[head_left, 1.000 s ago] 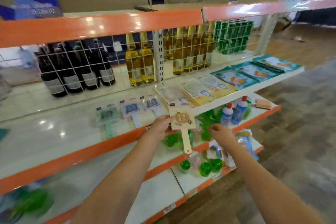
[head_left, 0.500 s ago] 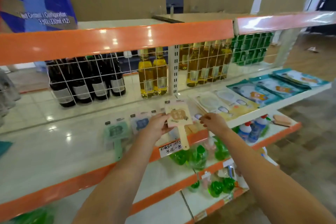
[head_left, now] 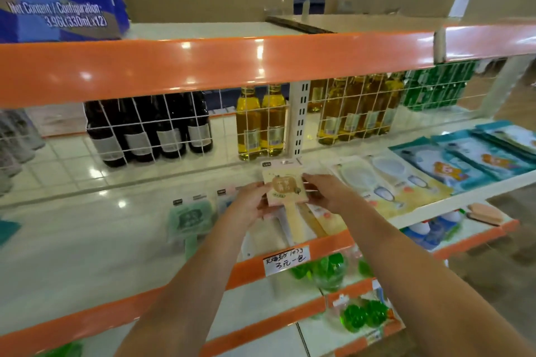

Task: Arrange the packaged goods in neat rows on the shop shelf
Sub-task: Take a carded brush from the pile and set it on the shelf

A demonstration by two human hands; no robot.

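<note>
Raised from below the shelf edge, the beige carded brush pack (head_left: 285, 187) now sits over the white shelf (head_left: 87, 240) — both hands grip it. Left hand (head_left: 251, 204) pinches its left edge; right hand (head_left: 326, 190) pinches the right. Green carded pack (head_left: 190, 219) lies left; yellow bottles (head_left: 261, 124) stand behind the wire grid.

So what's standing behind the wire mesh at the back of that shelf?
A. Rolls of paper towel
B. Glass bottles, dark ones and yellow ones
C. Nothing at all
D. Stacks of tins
B: dark bottles and yellow bottles stand upright in rows behind the white mesh, beyond the pack that both hands hold.
</note>
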